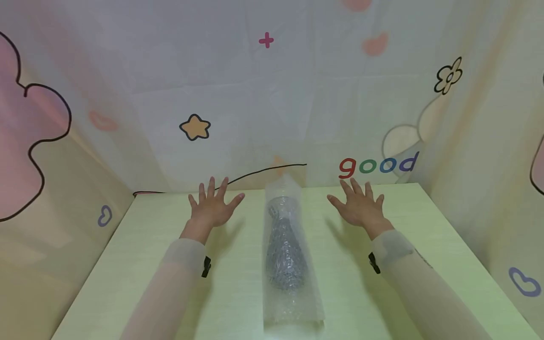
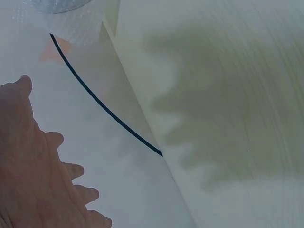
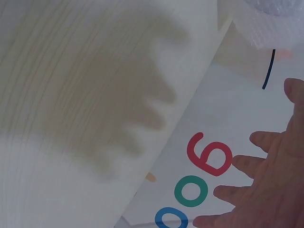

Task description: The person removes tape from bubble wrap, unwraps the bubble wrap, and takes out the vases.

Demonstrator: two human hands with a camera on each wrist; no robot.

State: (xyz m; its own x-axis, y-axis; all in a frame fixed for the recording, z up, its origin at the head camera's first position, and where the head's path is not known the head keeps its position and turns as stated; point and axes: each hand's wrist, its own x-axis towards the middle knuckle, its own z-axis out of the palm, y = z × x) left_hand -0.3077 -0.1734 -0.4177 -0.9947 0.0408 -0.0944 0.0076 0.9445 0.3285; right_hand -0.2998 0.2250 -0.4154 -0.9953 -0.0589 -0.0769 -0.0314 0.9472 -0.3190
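Note:
A dark, bottle-shaped object [image 1: 286, 255] lies inside a translucent bubble-wrap bag [image 1: 293, 304], lengthwise down the middle of the table. Its exact kind is hidden by the wrap. To the left of the bag, my left hand [image 1: 212, 208] hovers over the table with fingers spread, holding nothing. My right hand [image 1: 361, 208] is held the same way on the other side, fingers spread. Both hands cast shadows on the tabletop. In the left wrist view the far end of the bubble wrap [image 2: 76, 23] shows at the top; the right wrist view has the bubble wrap [image 3: 261, 33] at its upper right.
The pale wooden table [image 1: 123, 283] reaches back to a hanging printed curtain [image 1: 238, 94], which also encloses both sides. Colourful letters [image 1: 378, 165] reading "good" and a star [image 1: 195, 127] are printed on it. Dark clips or straps [image 1: 206, 267] show at the sleeves.

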